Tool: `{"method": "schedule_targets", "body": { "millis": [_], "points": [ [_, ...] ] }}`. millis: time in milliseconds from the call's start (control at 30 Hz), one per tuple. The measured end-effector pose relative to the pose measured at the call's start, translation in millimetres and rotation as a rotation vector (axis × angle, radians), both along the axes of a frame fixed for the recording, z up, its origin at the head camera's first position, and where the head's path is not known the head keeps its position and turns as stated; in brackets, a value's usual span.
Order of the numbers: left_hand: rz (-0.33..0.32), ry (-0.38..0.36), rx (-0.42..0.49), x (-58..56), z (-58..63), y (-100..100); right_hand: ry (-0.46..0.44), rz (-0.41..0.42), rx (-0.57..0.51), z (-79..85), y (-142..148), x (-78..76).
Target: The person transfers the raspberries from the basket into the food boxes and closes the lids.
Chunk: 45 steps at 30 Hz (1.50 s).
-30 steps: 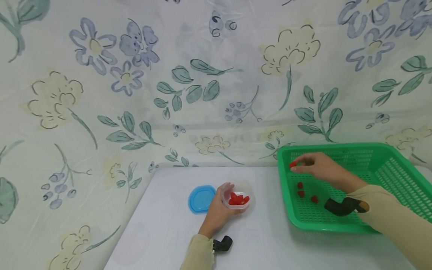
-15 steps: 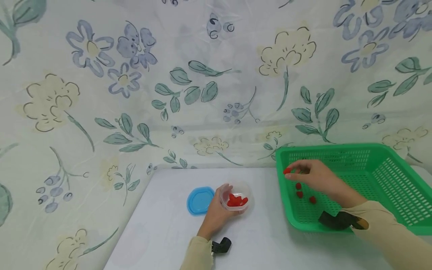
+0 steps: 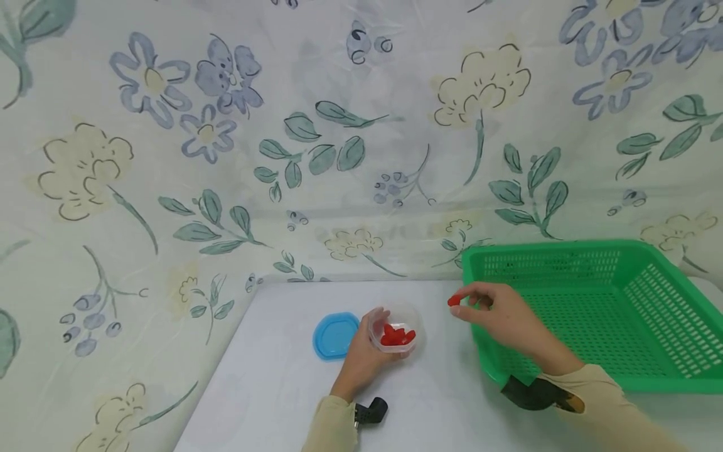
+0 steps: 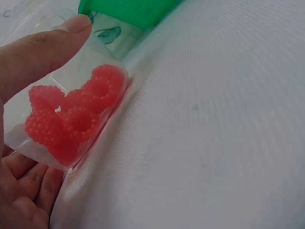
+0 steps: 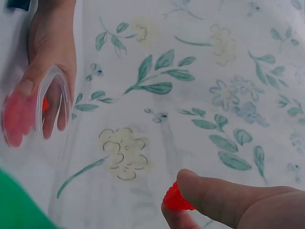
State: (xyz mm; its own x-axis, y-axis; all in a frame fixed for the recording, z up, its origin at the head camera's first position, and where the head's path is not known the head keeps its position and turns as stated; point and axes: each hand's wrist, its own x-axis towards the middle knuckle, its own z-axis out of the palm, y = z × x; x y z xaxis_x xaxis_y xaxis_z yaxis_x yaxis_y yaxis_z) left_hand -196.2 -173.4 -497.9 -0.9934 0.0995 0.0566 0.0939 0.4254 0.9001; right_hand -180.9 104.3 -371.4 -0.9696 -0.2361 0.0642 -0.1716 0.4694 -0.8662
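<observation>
**While one hand steadies the cup, the other pinches a berry**

Because the cup (image 3: 420, 329) is small and light-looking, the left hand (image 3: 367, 355) curls round it at the lower centre of the frame – thumb on one side, fingers on the other – presumably to keep it from sliding. Its base is down at the table (image 3: 254, 389), with its mouth uncovered; whether it sits quite flat I cannot tell. Several red berries (image 3: 397, 336) lie heaped at the bottom, visible through the clear wall in the left wrist view.

Right of centre, the right hand (image 3: 503, 311) reaches over the left rim of the green basket (image 3: 599, 314), nearly closed, one berry (image 3: 454, 301) held between thumb and fingertip. So light a pinch probably suits something this small and seemingly soft, and leaves most of the berry sticking out past the fingers. It hangs between basket and cup, touching neither.

The blue lid (image 3: 336, 336) lies left of the cup, beside the left hand – likely put there to be out of the right hand's way.
</observation>
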Motion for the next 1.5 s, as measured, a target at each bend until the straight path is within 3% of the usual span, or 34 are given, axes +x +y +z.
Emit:
{"method": "schedule_targets", "body": {
  "millis": [300, 567, 1000, 1500],
  "points": [
    [0.019, -0.020, -0.016, 0.8, -0.4, 2.0, 0.121, -0.088, 0.046, -13.1, -31.0, 5.5],
    [0.029, -0.017, -0.021, 1.2, 3.6, 2.6, 0.225, -0.111, 0.058, -22.0, -60.2, 6.6],
    [0.009, 0.032, -0.019, 0.1, 0.6, 1.9, 0.186, -0.136, 0.008, -52.7, -95.6, -0.3],
    [0.024, 0.018, -0.035, 0.2, 2.2, 5.8, 0.191, -0.238, -0.032, -87.7, -104.2, -16.2]
  ]
}}
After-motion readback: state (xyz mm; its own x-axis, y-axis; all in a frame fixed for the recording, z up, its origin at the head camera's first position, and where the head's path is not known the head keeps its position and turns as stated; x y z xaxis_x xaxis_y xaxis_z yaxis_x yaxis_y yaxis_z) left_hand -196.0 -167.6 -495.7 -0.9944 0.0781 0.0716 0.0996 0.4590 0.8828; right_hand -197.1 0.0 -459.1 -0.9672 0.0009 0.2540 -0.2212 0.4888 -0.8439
